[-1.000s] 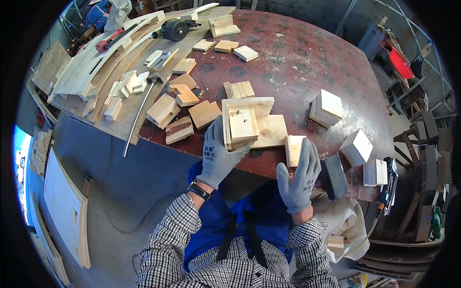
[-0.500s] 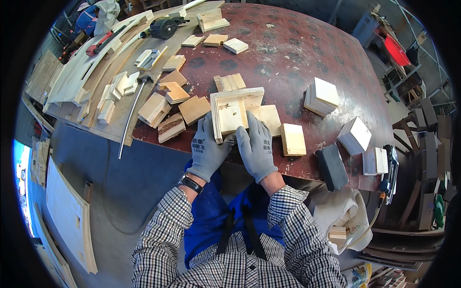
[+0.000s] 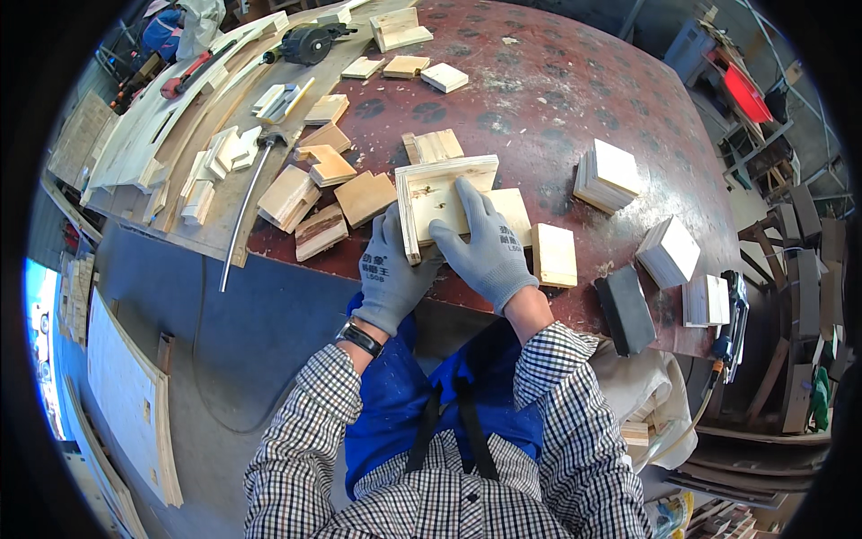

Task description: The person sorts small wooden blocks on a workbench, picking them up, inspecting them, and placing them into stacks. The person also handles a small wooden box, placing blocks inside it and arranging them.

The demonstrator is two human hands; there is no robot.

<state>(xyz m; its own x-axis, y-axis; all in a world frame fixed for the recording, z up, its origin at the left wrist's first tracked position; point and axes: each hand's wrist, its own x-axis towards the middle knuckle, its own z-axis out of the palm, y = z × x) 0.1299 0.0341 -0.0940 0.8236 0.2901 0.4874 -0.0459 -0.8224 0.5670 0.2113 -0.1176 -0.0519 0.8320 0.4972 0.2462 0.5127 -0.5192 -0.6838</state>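
My left hand (image 3: 395, 274), in a grey work glove, grips the lower left side of a plywood corner piece (image 3: 433, 196). Two raised plywood edges meet in an L along the piece's left and far sides. Across its pale inner face lies my right hand (image 3: 483, 241), gloved alike, with the index finger stretched toward the far edge and the thumb bent nearer the middle. Its other fingers go round the right side, partly hidden. Just beyond is a small wood block (image 3: 434, 145); a pale board (image 3: 510, 216) and an upright block (image 3: 554, 255) are to the right.
Several wood offcuts (image 3: 366, 198) lie left of my hands on the dark red table (image 3: 539, 117). Stacked blocks (image 3: 606, 176), a black block (image 3: 625, 310) and an air tool (image 3: 732, 319) are at right. A hammer (image 3: 251, 198) and a circular saw (image 3: 310, 43) rest at left.
My right hand has moved from the piece's near edge up onto its inner face, and its forearm has shifted right. My left hand keeps its grip on the piece.
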